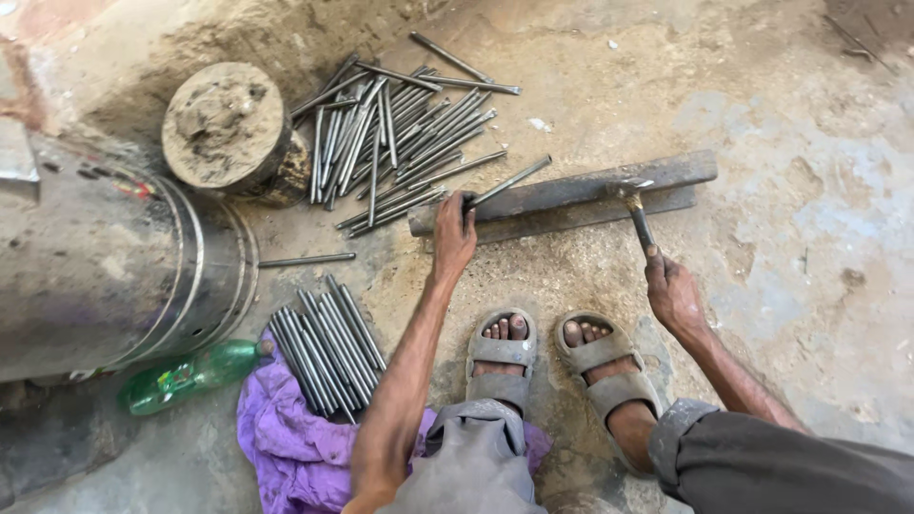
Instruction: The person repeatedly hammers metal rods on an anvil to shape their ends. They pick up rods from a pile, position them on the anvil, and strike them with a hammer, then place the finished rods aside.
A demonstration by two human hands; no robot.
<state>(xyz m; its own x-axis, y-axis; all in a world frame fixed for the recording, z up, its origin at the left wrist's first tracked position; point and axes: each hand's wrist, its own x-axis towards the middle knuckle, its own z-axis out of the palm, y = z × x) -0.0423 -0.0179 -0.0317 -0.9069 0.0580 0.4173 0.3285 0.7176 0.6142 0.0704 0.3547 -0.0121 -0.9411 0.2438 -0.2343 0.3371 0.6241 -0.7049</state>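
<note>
The left hand (454, 233) has its fingers closed around one thin metal rod (507, 183), which lies slanted on the long iron bar (571, 195) just beyond the fingertips. The right hand (672, 290) grips the handle of a hammer (636, 211) (its head rests on the bar, well right of the left fingers). More loose rods (395, 128) lie beyond the left fingers

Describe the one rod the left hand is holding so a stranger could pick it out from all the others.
Find the long dark steel bar lying across the dirt floor ahead of the sandalled feet. At its left end the left hand pins a thin metal rod slanting across the bar. Every other rod lies loose on the ground; only this one is gripped.
</note>
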